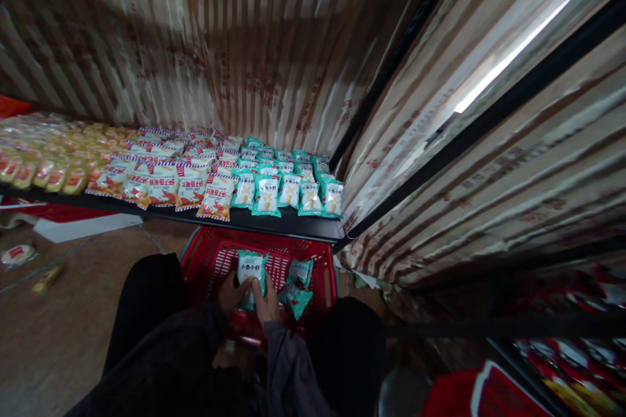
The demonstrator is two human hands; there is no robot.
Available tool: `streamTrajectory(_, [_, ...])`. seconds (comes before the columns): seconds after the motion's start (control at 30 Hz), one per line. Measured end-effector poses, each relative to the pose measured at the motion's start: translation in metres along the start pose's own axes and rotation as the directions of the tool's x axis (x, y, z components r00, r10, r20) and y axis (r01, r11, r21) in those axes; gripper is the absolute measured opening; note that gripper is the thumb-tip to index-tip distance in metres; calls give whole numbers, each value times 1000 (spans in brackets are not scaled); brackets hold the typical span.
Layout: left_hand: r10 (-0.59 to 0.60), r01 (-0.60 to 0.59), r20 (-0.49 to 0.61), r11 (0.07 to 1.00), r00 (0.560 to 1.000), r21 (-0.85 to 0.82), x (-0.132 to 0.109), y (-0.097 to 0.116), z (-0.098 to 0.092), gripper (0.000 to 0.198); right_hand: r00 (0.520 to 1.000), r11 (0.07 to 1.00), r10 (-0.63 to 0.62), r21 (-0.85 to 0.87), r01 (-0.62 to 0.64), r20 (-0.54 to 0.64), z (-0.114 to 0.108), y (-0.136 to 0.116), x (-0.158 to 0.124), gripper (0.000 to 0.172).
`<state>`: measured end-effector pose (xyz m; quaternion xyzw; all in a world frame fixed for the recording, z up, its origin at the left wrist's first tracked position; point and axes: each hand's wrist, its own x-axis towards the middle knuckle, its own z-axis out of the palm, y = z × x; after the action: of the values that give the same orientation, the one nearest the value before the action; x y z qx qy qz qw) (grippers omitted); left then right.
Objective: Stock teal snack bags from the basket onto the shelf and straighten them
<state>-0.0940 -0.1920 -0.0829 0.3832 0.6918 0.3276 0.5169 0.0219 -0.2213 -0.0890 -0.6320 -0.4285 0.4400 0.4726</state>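
Between my two hands is a teal-and-white snack bag [251,266], held upright over a red plastic basket [320,267]. My left hand [231,292] grips its left side, and my right hand [265,301] grips the right side with the thumb on its front. Part of another teal bag seems to show just under it, but my fingers hide most of that. To the right of my hands, teal snack bags [297,300] lie loose in the basket. On the shelf ahead, similar teal bags [267,194] stand in rows.
A black shelf [293,225] also carries red-and-white snack bags [163,184] and small yellow packs [53,166]. Striped curtain material [264,45] hangs behind. A black post [391,71] rises at the shelf's right end. Small packets [47,277] lie on the floor at left.
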Motion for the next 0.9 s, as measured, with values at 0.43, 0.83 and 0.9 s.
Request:
streamTrajectory(0.43, [191,-176,77,969,979,-172,-9,22,30,52,972,974,-165,-182,133,-169,-19,6,19,62])
streamTrajectory(0.83, [280,-276,46,958,959,-78,-11,49,43,53,969,978,-157,-167,125,-193,-33,-14,31,61])
streamTrajectory(0.9, [304,-300,47,951,952,-80,-10,57,51,53,968,976,-156,-178,121,-196,-41,-17,36,60])
